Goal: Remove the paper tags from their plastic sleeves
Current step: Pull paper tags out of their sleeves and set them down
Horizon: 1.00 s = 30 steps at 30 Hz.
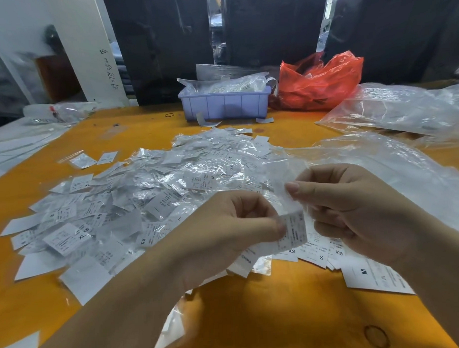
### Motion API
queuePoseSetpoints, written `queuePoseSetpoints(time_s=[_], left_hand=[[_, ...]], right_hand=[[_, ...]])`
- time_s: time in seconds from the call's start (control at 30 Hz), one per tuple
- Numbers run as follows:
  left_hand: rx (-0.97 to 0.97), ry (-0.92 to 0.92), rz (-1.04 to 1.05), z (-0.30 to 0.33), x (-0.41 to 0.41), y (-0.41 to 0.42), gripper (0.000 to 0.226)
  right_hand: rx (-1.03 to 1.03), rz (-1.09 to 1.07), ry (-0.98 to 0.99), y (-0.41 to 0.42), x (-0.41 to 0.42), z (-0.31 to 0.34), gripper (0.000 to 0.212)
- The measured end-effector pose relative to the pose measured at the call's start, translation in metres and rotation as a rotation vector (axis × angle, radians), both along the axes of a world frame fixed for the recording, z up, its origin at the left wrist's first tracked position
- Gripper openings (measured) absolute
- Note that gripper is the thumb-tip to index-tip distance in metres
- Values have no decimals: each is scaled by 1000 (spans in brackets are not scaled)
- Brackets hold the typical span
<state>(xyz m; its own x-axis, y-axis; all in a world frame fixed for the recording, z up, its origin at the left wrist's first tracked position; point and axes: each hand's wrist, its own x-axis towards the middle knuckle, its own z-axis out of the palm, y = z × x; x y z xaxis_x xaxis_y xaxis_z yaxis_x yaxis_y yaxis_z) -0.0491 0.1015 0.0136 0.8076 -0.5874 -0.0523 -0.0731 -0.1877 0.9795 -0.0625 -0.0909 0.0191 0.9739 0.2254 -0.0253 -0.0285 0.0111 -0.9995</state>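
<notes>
Pinching a paper tag (293, 230) with my left hand (225, 231) | right hand (354, 206) pinches its clear plastic sleeve (283, 187) just above | heap of sleeved tags (135, 198) beyond my left hand on orange desk (280, 315) | lilac bin (224, 103) farther off

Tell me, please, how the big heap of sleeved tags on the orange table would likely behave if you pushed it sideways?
The heap of sleeved tags would probably slide and spread rather than move as one: the pieces lie loose and overlapping. The glossy, crinkled film suggests that they slip easily over each other. They look thin and light, so some would likely scatter across the orange table.
</notes>
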Motion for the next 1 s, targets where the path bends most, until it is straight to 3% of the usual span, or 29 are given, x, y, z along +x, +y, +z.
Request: queuePoseSetpoints(time_s=[0.13,0.4,0.57,0.77,1.0], left_hand=[[63,-99,4,-6,-1,-3,9],[-48,-57,27,-2,-2,-2,11],[-120,-64,24,-3,-4,-4,11],[-140,-71,50,-4,-3,-5,9],[-180,-53,59,-4,-4,-6,10]], right_hand=[[-8,-24,-24,8,-2,-3,28],[106,-247,-46,6,0,-2,31],[66,-364,-60,7,-1,-4,30],[1,-463,-126,8,-3,-4,44],[-27,-531,-182,9,-2,-5,37]])
